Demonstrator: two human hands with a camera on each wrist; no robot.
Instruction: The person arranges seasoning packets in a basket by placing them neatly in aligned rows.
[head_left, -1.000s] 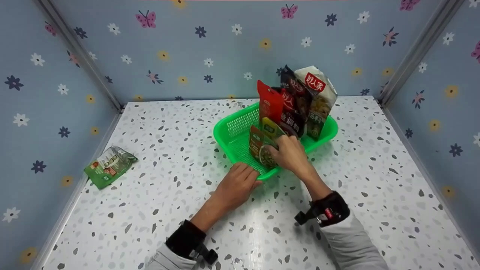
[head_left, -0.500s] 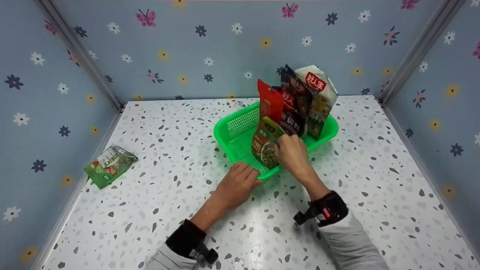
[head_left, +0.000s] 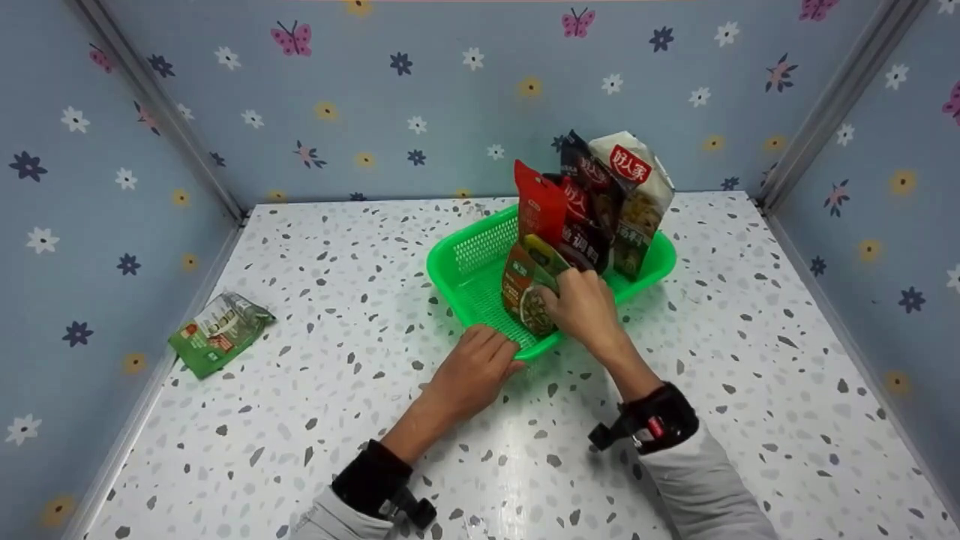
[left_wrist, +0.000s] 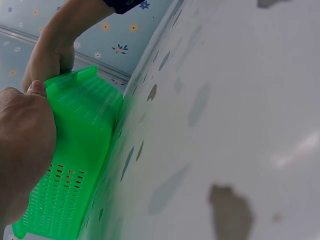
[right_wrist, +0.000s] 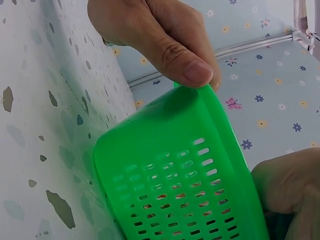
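Observation:
My left hand (head_left: 480,367) grips the near left rim of a green plastic basket (head_left: 454,274), thumb outside, as the right wrist view shows its thumb (right_wrist: 197,72) at the rim. My right hand (head_left: 589,307) reaches over the near side and pinches an orange-brown food packet (head_left: 519,281) printed with a bowl, standing inside the basket. Just behind it leans a yellow-green packet (head_left: 546,253), partly hidden by the hand. In the left wrist view the right hand (left_wrist: 47,62) dips behind the basket wall, so its fingertips are hidden.
Farther back in the basket stand a red packet (head_left: 541,206), dark seasoning pouches (head_left: 589,244) and a white-topped pouch (head_left: 637,202). A crumpled green-and-clear packet (head_left: 221,332) lies at the left of the speckled table (head_left: 337,300). Flowered walls (head_left: 450,97) enclose the table.
The orange-brown packet has swung slightly to face forward, then shifted a little back left, beneath my right hand. My left hand and the basket stay in place.

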